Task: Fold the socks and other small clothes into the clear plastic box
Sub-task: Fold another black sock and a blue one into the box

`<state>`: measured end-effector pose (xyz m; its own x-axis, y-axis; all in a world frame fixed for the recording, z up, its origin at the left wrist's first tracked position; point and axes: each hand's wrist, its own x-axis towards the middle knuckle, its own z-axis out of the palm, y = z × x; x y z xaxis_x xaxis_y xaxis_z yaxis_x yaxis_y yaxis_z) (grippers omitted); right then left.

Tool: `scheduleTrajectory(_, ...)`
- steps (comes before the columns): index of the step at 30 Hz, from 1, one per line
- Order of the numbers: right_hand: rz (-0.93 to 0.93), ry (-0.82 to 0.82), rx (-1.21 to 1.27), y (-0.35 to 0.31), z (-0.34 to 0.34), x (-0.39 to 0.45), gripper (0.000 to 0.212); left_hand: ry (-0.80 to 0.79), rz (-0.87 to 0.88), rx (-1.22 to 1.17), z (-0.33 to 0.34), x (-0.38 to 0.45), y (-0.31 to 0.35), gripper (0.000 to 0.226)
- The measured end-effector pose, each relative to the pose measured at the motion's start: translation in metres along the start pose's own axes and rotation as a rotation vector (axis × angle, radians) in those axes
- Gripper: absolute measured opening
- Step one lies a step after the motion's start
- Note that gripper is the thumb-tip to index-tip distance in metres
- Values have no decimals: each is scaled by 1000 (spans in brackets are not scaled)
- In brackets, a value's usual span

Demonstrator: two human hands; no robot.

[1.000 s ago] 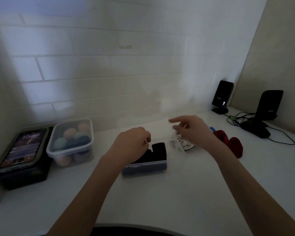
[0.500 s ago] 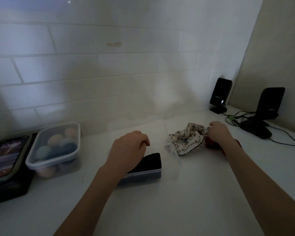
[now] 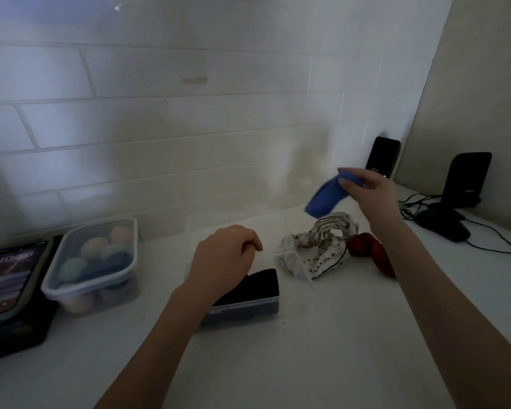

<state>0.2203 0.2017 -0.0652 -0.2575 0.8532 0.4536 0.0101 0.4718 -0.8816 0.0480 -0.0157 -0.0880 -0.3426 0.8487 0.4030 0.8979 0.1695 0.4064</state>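
- The step in hand looks like fetching the next piece: the right hand [image 3: 372, 196] is raised at about 2 o'clock from the clear plastic box [image 3: 242, 308], its fingers closed on one end of a blue sock [image 3: 325, 199], which hangs clear of the bench [image 3: 307, 349] and is blurred.
- The left hand [image 3: 224, 258] is loosely curled over the box's left part, resting at its rim; whether it pinches anything I cannot tell.
- The box sits at the middle of the bench, with a dark folded garment [image 3: 257, 286] already inside it. A clear flap, likely the lid [image 3: 295, 261], stands open on its 3 o'clock side.
- Not yet packed: a cream striped cloth [image 3: 322, 246], crumpled just beside the box at 2 o'clock, and a red garment [image 3: 369, 249] touching that cloth on its 3 o'clock side.
- Next, by my judgement, the blue sock needs both hands: bring it over the bench, fold or roll it, and set it beside the dark piece.
- Writing: the smartphone [image 3: 9, 278] at 9 o'clock shows a lock-screen clock beginning "10"; the remaining digits are too blurred. Both black speakers [image 3: 466, 180] carry small marks that cannot be read.
- A lidded tub of pastel balls [image 3: 95, 261] stands between phone and box.
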Motion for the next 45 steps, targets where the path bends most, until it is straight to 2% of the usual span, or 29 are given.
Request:
scheduleTrajectory(4,-190,-123,122,-53,18,-9,26,74,-1,-177,1,3,4,26)
scheduleTrajectory(7,-240,-255,134,-79,32,-23,25,110,-17,-421,-5,7,14,54)
scheduleTrajectory(9,-223,-365,144,-88,42,-35,24,35,-53,-580,-11,12,21,65)
scheduleTrajectory(11,-202,-436,164,-92,51,-47,25,-46,-86,-741,-16,16,26,48)
scheduleTrajectory(14,-185,-452,167,-91,58,-61,29,-60,-159,-961,-17,15,25,16)
scheduleTrajectory(17,-143,-478,77,-86,59,-69,40,-28,-220,-1112,-18,10,19,15)
scheduleTrajectory(19,-158,-519,-54,-82,59,-75,34,-16,-250,-1123,-22,9,19,23)
scheduleTrajectory(21,-230,-522,-62,-80,61,-82,29,-29,-285,-1085,-25,9,24,31)
scheduleTrajectory(22,-257,-514,-38,-79,62,-85,35,-44,-308,-1076,-26,9,26,33)
scheduleTrajectory(24,-279,-506,-11,-79,63,-89,44,-77,-352,-1096,-26,8,27,33)
scheduleTrajectory(28,-353,-490,-73,-73,62,-91,38,-143,-367,-1104,-27,2,24,17)
scheduleTrajectory(33,-394,-511,-101,-67,60,-92,36,-212,-383,-1279,-29,-2,24,25)
scheduleTrajectory(38,-377,-485,-125,-69,61,-95,37,-281,-441,-1401,-27,1,24,39)
scheduleTrajectory(40,-354,-471,-139,-71,61,-96,39,-306,-435,-1457,-26,2,20,37)
scheduleTrajectory(43,-267,-444,-119,-72,62,-96,42,-314,-347,-1277,-23,0,15,17)
scheduleTrajectory(45,-154,-390,-6,-73,58,-97,42,-254,-282,-1151,-19,-1,12,31)
